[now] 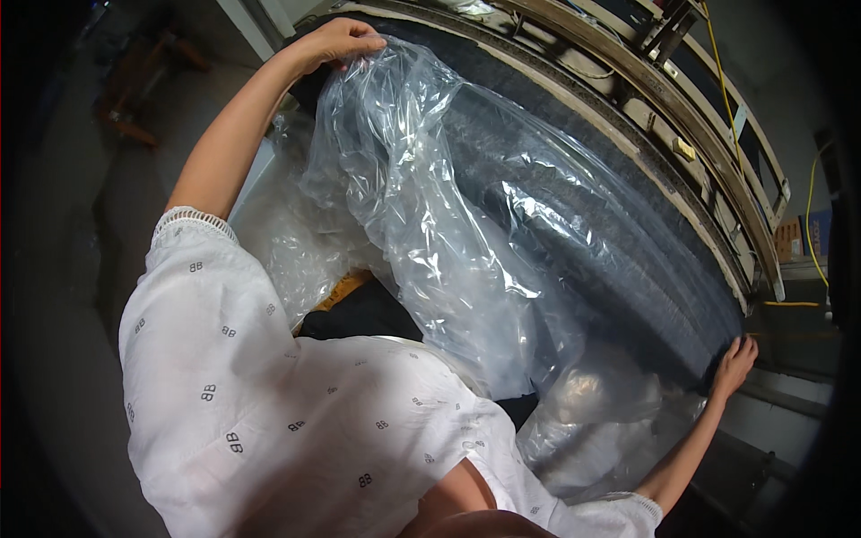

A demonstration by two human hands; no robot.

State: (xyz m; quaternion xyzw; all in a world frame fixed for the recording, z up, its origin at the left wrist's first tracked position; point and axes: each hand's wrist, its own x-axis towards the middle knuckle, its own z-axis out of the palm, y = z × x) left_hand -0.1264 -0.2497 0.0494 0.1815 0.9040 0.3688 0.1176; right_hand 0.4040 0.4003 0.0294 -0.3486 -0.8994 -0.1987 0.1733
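Note:
A long dark grey padded slab lies slanted across the view, partly wrapped in a clear plastic cover. My left hand reaches to its far upper end and pinches the top edge of the plastic. At the lower right end of the slab, my right hand has its fingers curled over the edge, where crumpled plastic bunches up. My white patterned shirt fills the lower left.
A curved wooden slatted frame runs behind the slab along the upper right. A yellow cable hangs at the far right. More clear plastic lies beside a white surface on the left, and grey floor is beyond.

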